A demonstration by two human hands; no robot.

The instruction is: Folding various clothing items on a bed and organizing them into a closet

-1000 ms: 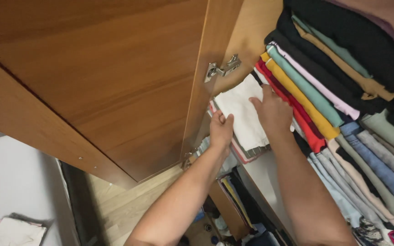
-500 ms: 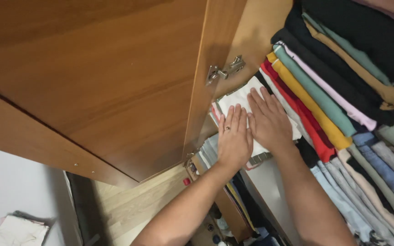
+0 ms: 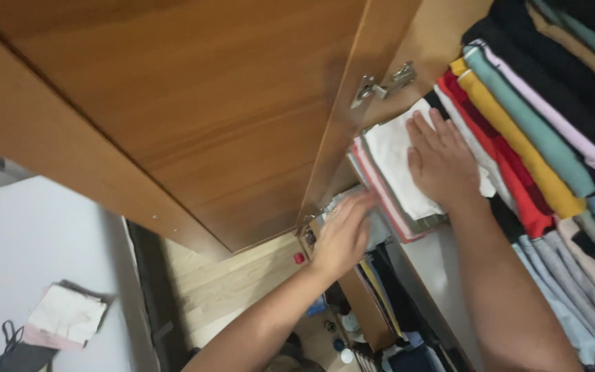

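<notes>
— White folded cotton cloth (image 3: 395, 160): location?

— On top of a small pile on the pale wardrobe shelf (image 3: 430, 256), just left of the tall stack of coloured folded garments (image 3: 518, 131). Its long axis runs into the shelf.

— Hands?

— Right hand (image 3: 441, 160) lies flat on it, fingers spread, gripping nothing. Left hand (image 3: 342, 234) hangs open below the pile's near edge, blurred, beside the brown wooden door (image 3: 194, 117). Right is nearer.

I see the open wardrobe door (image 3: 194, 117) crowding the left; the tall stack of folded clothes (image 3: 518, 138) walls the right, leaving only a narrow gap above the white folded cloth (image 3: 394, 162).
</notes>
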